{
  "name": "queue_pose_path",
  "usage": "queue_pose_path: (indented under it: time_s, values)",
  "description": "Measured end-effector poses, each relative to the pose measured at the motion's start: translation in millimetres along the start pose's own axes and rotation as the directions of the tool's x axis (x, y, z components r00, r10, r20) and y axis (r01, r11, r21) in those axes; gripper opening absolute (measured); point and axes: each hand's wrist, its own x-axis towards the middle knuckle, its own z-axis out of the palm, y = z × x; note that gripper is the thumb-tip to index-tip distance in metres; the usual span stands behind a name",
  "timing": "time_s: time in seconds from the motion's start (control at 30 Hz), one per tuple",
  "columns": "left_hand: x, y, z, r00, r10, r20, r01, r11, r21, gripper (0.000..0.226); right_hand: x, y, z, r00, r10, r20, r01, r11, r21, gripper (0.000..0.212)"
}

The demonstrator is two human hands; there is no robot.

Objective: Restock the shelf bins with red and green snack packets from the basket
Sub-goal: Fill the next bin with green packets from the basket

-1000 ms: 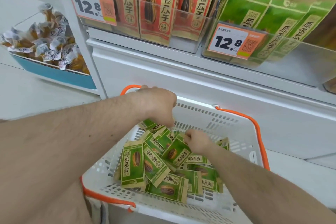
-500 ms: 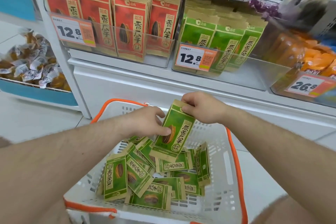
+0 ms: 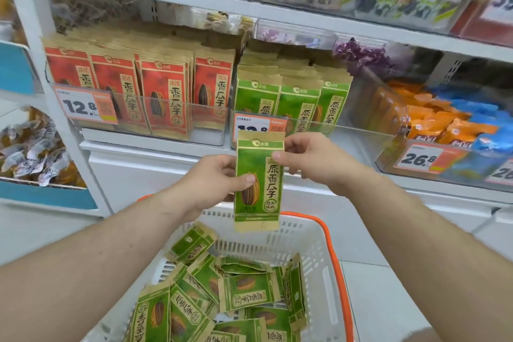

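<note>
Head view: we pinch one green packet (image 3: 259,179) upright between left hand (image 3: 213,183) and right hand (image 3: 305,158), above the basket (image 3: 319,253). Next, we judge, it slots into the green bin (image 3: 361,133).

Hands: two, left hand (image 3: 211,180), right hand (image 3: 308,158)
Held green packet (image 3: 259,183): one
Basket (image 3: 319,253): one
Front-row red packets (image 3: 163,97): four
Front-row green packets (image 3: 298,105): three
</note>
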Motion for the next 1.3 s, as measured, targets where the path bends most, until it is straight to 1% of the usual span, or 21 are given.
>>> queue_pose_path:
  time_s: [0.03,0.1,0.2,0.27,0.3,0.43,0.5,0.57,0.63,0.67,0.7,0.77,0.87,1.03,1.1,1.2,1.3]
  values:
    - [4,7,5,1.0,0.026,-0.013,-0.026,1.0,-0.015,0.02,0,-1,-5,1.0,0.008,0.009,-0.008,1.0,0.023,0.002]
    - [12,21,16,0.996,0.081,-0.028,-0.082,0.996,-0.034,0.021,0,-2,-15,1.0,0.027,0.01,-0.028,0.998,0.062,0.007]
    - [23,42,32,0.984,0.171,-0.043,-0.174,0.981,-0.084,0.018,2,-4,-35,0.998,0.011,-0.066,-0.007,0.998,0.065,0.008]
    - [29,57,42,0.973,0.221,-0.062,-0.227,0.969,-0.102,0.017,3,-5,-48,0.986,-0.044,-0.164,0.059,0.995,0.083,0.003]
    - [32,64,47,0.967,0.243,-0.075,-0.249,0.964,-0.09,0.016,3,-6,-55,0.975,-0.085,-0.206,0.104,0.991,0.082,0.004]
    - [44,91,62,0.923,0.369,-0.11,-0.371,0.929,0.008,0.015,-3,-10,-82,0.931,-0.202,-0.305,0.238,0.968,0.083,0.008]
    - [50,101,66,0.875,0.457,-0.159,-0.444,0.889,0.112,0.019,-5,-13,-100,0.875,-0.264,-0.405,0.307,0.951,0.044,0.012]
    - [56,107,67,0.825,0.523,-0.214,-0.481,0.849,0.217,0.022,-7,-14,-118,0.781,-0.33,-0.53,0.389,0.921,-0.001,0.015]
    - [60,106,68,0.8,0.548,-0.243,-0.474,0.827,0.303,0.019,-7,-13,-131,0.698,-0.357,-0.62,0.431,0.902,-0.034,0.017]
    - [62,103,68,0.802,0.544,-0.247,-0.456,0.824,0.336,0.017,-6,-10,-135,0.678,-0.355,-0.644,0.427,0.903,-0.048,0.017]
    - [64,99,68,0.81,0.533,-0.246,-0.434,0.825,0.362,0.015,-3,-6,-136,0.669,-0.35,-0.655,0.413,0.909,-0.064,0.016]
    - [68,91,69,0.83,0.506,-0.233,-0.395,0.829,0.396,0.012,5,6,-137,0.678,-0.328,-0.657,0.374,0.924,-0.076,0.017]
    - [70,78,69,0.858,0.475,-0.197,-0.354,0.823,0.444,0.014,19,21,-132,0.729,-0.262,-0.632,0.276,0.958,-0.079,0.018]
    - [73,66,70,0.892,0.429,-0.142,-0.301,0.799,0.521,0.016,44,49,-120,0.789,-0.131,-0.6,0.096,0.991,-0.09,0.011]
    - [73,65,71,0.904,0.407,-0.13,-0.281,0.796,0.536,0.018,52,52,-116,0.808,-0.09,-0.583,-0.003,0.988,-0.156,0.007]
    - [73,64,72,0.914,0.387,-0.12,-0.258,0.784,0.564,0.023,59,51,-110,0.81,-0.072,-0.582,-0.112,0.955,-0.275,0.011]
    - [74,64,74,0.92,0.376,-0.112,-0.248,0.779,0.576,0.027,67,47,-105,0.784,-0.034,-0.62,-0.202,0.93,-0.307,0.018]
